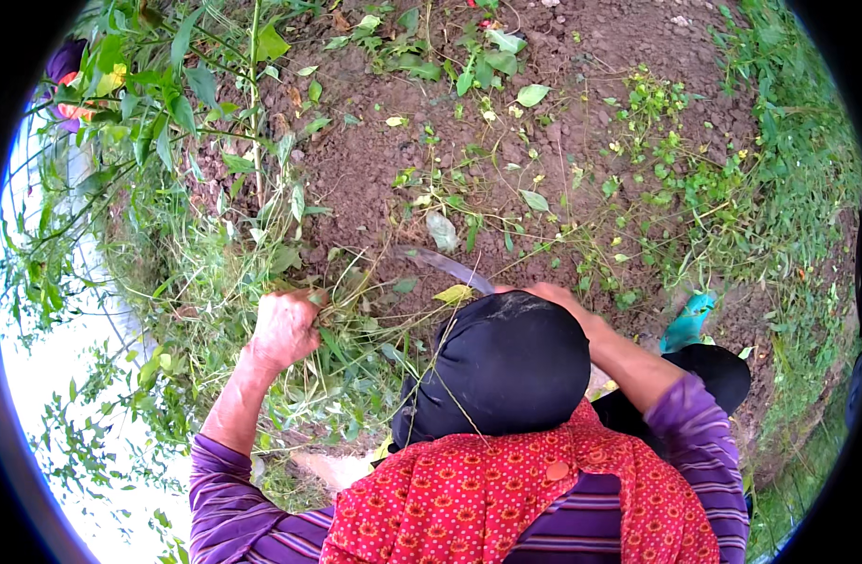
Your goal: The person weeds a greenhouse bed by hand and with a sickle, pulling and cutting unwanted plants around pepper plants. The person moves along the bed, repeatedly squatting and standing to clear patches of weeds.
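My left hand (pixel 290 326) is closed around a bunch of pulled weeds (pixel 349 317), whose stems and leaves trail to the right of the fist over more cut greenery. A sickle's curved metal blade (pixel 448 266) reaches leftward over the soil from my right hand (pixel 536 290), which grips that tool; its handle and part of the hand are hidden behind my dark-covered knee (pixel 519 359). The blade looks slightly blurred. Just left of the knee lies a yellow leaf (pixel 454 294), and a pale, whitish leaf (pixel 442 231) rests above the blade.
Bare brown soil (pixel 374 162) with scattered low weeds (pixel 649 113) spreads ahead. A tall leafy plant (pixel 254 106) stands at the upper left, near a partly hidden person (pixel 71 84). Dense grass (pixel 812 141) borders the right. A teal shoe (pixel 688 321) shows beside a dark trouser leg.
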Motion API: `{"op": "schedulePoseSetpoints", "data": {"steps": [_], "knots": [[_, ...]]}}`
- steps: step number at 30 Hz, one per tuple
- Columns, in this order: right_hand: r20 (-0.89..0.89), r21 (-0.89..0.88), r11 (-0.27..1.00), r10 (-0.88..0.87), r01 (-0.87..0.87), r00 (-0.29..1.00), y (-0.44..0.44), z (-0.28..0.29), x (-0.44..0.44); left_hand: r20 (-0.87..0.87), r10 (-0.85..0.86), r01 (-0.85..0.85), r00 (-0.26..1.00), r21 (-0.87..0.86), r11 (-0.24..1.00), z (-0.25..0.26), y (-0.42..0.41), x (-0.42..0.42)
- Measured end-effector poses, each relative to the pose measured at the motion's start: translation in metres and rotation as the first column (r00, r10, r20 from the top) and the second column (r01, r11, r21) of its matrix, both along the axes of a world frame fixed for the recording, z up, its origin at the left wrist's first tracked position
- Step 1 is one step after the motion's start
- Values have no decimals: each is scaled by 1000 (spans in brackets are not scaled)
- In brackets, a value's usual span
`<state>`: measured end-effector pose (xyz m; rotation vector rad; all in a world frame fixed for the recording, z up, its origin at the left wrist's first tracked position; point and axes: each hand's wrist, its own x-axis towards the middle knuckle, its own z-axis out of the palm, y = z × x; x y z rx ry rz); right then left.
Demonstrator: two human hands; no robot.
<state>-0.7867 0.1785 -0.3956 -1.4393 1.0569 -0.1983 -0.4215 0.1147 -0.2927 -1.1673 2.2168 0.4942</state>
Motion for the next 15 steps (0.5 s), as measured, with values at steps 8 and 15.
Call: {"op": "schedulePoseSetpoints", "data": {"steps": [8,15], "knots": [[-278,-101,951,-310,293,909,-52,17,-60,264,240,-134,934,-364,922,45,-2,160],[-341,-231,819,-573,524,745,-50,-9,-101,976,51,-536,213,73,841,37,204,315]]}}
